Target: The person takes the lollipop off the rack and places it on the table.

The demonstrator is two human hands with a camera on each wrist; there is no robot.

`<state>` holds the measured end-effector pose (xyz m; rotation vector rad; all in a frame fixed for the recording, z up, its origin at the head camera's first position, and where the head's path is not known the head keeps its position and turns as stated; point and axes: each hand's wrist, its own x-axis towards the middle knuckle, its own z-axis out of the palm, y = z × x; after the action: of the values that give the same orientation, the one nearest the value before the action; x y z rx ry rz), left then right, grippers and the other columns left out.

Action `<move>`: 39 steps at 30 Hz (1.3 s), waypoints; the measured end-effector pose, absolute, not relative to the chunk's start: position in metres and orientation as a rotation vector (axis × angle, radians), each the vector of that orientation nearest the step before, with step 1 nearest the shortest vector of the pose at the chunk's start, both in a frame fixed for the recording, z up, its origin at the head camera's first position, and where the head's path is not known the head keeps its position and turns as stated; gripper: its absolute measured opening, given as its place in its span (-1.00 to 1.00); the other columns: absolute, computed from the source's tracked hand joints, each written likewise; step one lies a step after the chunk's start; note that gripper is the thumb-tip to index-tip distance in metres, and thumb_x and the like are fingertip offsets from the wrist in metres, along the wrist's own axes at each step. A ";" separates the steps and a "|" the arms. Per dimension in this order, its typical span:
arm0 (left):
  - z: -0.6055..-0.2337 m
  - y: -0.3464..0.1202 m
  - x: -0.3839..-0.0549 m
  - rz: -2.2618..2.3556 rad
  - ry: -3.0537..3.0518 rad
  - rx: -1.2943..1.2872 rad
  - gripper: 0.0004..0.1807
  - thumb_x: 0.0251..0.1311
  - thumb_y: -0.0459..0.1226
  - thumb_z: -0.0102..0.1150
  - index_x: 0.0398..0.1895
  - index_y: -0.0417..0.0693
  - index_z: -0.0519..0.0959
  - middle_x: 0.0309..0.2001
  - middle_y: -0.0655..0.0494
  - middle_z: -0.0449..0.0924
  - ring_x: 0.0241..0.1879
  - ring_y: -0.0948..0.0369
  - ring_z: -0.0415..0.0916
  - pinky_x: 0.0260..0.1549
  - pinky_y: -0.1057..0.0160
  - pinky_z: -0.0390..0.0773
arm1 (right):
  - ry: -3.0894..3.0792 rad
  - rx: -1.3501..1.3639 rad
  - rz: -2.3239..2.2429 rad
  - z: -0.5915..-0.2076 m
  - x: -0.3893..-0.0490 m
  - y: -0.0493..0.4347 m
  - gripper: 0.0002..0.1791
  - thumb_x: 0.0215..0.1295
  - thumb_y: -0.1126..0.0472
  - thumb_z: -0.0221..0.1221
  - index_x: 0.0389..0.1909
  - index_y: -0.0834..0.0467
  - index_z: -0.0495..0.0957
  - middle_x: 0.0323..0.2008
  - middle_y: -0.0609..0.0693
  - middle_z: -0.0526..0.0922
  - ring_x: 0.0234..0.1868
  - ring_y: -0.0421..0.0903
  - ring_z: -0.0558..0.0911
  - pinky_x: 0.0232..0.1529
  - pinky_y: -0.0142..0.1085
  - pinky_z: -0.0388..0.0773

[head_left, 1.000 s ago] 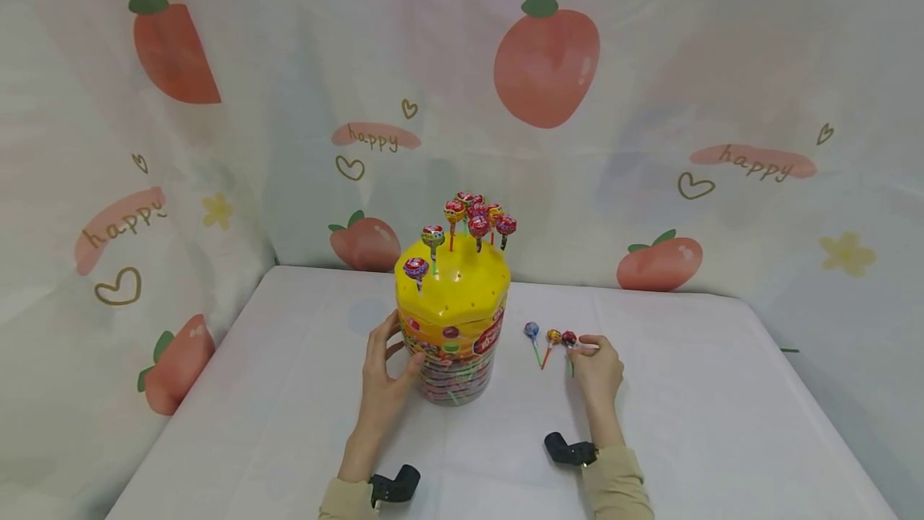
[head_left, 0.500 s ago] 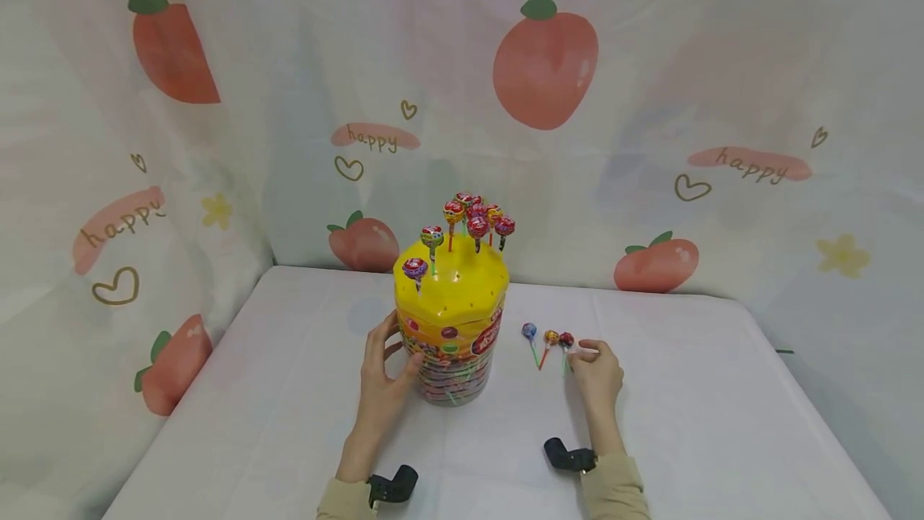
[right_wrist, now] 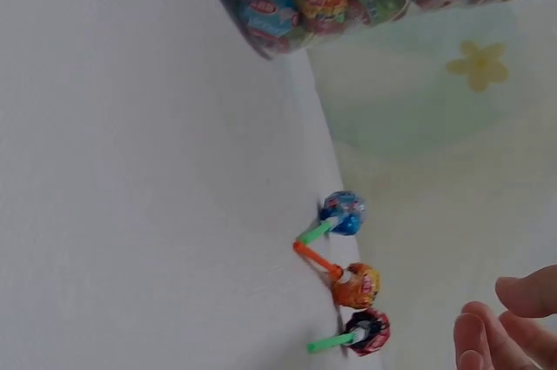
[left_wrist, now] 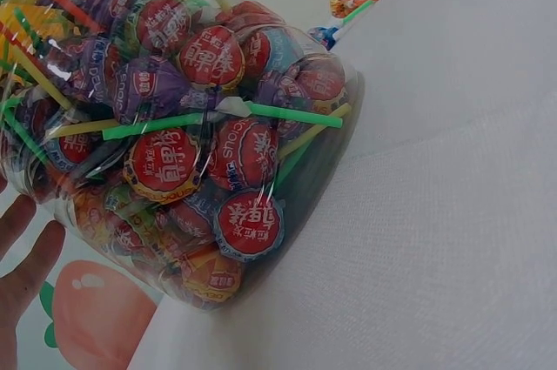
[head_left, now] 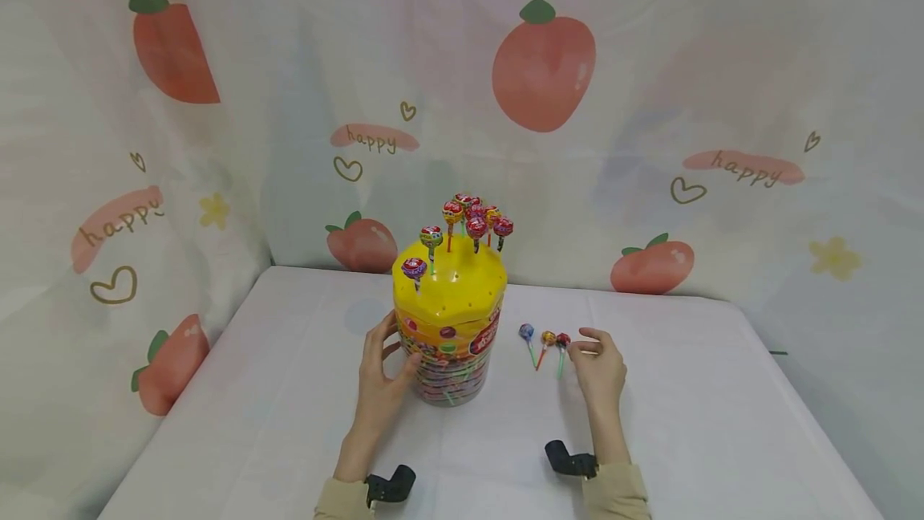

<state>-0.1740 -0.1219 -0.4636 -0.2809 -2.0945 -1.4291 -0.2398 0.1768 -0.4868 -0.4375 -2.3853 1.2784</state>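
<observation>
A clear jar of wrapped lollipops with a yellow lid stands upright on the table. My left hand holds its left side, thumb at the front and fingers round the back; those fingers show at the edge of the left wrist view. Three lollipops lie side by side right of the jar: a blue one, an orange-yellow one and a dark red one. Beside the dark red one is my right hand, fingers loosely bent and nothing between them. Several lollipops stand upright in the lid.
White cloth covers the table, and a printed curtain hangs behind it. Small holes dot the front of the lid. Each wrist carries a black camera, the left one and the right one.
My right hand has drawn slightly away from the dark red lollipop, whose green stick now shows fully on the table. My left hand and the jar keep their places.
</observation>
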 end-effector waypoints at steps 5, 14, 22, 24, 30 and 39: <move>-0.464 -0.123 -0.175 -1.423 -2.088 -0.286 -0.26 0.10 -0.45 0.25 0.38 -0.25 0.21 0.26 -0.23 0.33 0.21 -0.08 0.33 0.09 -0.25 0.49 | -2.315 -0.378 1.334 -0.471 -0.235 0.171 -0.63 0.15 0.29 0.26 0.02 0.18 0.56 -0.25 0.23 0.73 -0.54 -0.55 0.47 -0.49 -0.48 0.41; -0.465 -0.122 -0.176 -1.424 -2.082 -0.308 -0.24 0.09 -0.46 0.25 0.40 -0.23 0.20 0.26 -0.22 0.32 0.21 0.02 0.32 0.07 -0.22 0.52 | -2.171 -0.238 1.359 -0.433 -0.217 0.169 -0.62 0.16 0.38 0.26 0.04 0.23 0.54 -0.26 0.27 0.72 -0.48 -0.61 0.45 -0.49 -0.66 0.44; -0.464 -0.119 -0.175 -1.440 -2.073 -0.301 -0.24 0.09 -0.47 0.24 0.40 -0.22 0.19 0.26 -0.22 0.32 0.21 0.06 0.30 0.09 -0.24 0.50 | -2.073 -0.117 1.419 -0.405 -0.202 0.164 -0.62 0.17 0.35 0.28 0.05 0.18 0.56 -0.27 0.23 0.71 -0.40 -0.56 0.53 -0.37 -0.69 0.47; -0.465 -0.119 -0.175 -1.443 -2.078 -0.292 -0.24 0.09 -0.47 0.24 0.40 -0.20 0.19 0.26 -0.20 0.31 0.22 0.05 0.30 0.09 -0.24 0.50 | -2.058 -0.101 1.437 -0.401 -0.200 0.162 -0.61 0.16 0.35 0.29 0.05 0.16 0.56 -0.31 0.03 0.73 -0.38 -0.51 0.55 -0.35 -0.68 0.47; -0.495 -0.130 -0.191 -1.395 -2.097 -0.297 -0.19 0.13 -0.35 0.28 0.45 0.08 0.16 0.31 0.03 0.31 0.23 0.09 0.36 0.10 -0.03 0.57 | -2.035 -0.058 1.488 -0.385 -0.196 0.150 -0.62 0.16 0.34 0.29 0.03 0.13 0.57 -0.39 -0.37 0.63 -0.33 -0.41 0.55 -0.30 -0.62 0.46; -0.498 -0.131 -0.192 -1.397 -2.113 -0.299 -0.18 0.15 -0.32 0.27 0.46 0.13 0.13 0.33 0.06 0.28 0.25 0.15 0.32 0.11 0.01 0.56 | -2.013 0.111 1.500 -0.359 -0.195 0.130 -0.65 0.17 0.36 0.28 0.00 0.14 0.59 -0.27 0.16 0.70 -0.28 -0.41 0.57 -0.23 -0.55 0.47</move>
<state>-0.1922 -0.1313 -0.4976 -0.2992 -2.1127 -1.3969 -0.1951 0.1297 -0.3588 0.1112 -2.0131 1.4999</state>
